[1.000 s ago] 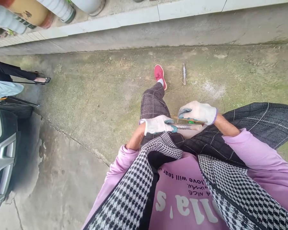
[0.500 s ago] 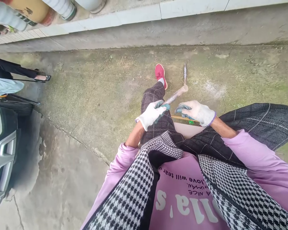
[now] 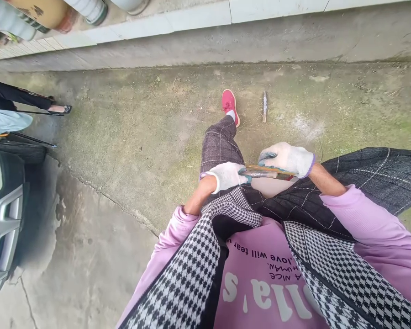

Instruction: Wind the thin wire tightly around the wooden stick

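My left hand [image 3: 229,177], in a white work glove with blue-green fingers, is closed around one end of a short stick [image 3: 262,174] wrapped in silvery ridged material. The stick lies level over my lap, its other end pointing towards my right hand. My right hand [image 3: 284,158], gloved alike, has curled fingers just above that end; what they hold, if anything, is hidden. A thin yellowish strip [image 3: 265,168] runs beneath the right hand. Under it shows a pale, smooth surface [image 3: 272,186] between my thighs. A similar wrapped stick [image 3: 265,107] lies on the ground.
A red shoe [image 3: 229,101] on my outstretched foot stands beside the ground stick. White powder [image 3: 304,125] is scattered on the concrete. A tiled ledge [image 3: 198,20] with several pots runs along the top. At left are a car [image 3: 7,219] and another person's leg [image 3: 23,96].
My left hand has swung the wrapped stick down from pointing forward to lying level across my lap. The right hand has shifted slightly right and up.
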`<state>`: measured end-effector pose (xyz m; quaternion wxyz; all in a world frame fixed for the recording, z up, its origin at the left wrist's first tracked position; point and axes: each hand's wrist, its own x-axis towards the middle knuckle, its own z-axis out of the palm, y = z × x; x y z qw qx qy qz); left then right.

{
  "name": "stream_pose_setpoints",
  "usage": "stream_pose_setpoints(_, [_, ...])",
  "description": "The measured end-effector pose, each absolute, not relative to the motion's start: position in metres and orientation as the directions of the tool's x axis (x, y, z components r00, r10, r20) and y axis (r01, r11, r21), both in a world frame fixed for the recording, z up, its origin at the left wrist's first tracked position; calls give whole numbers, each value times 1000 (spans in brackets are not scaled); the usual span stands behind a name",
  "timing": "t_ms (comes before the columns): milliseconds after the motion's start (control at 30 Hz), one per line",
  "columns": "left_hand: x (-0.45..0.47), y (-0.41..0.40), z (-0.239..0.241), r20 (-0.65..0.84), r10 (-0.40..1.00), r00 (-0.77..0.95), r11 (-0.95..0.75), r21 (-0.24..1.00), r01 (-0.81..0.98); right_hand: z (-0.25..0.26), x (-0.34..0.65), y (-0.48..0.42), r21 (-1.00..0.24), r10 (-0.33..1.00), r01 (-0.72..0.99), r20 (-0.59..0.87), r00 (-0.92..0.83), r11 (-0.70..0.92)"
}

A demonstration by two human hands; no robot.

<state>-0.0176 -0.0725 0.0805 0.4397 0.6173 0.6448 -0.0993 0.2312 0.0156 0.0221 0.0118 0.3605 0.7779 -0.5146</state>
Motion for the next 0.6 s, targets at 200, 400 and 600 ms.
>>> stream_pose_setpoints(200, [-16, -64, 73, -605, 794, -52, 229, 219, 948, 16, 227, 10, -791, 703, 579, -295, -647, 200])
stream_pose_setpoints(400, [-27, -64, 62, -529, 830, -177, 531, 653, 540, -1, 215, 6, -868, 684, 493, -323, -654, 60])
stream_pose_setpoints(600, [-17, -66, 66, -680, 733, 18, 680, 733, 8, -11, 214, 10, -938, 686, 332, -306, -660, -99])
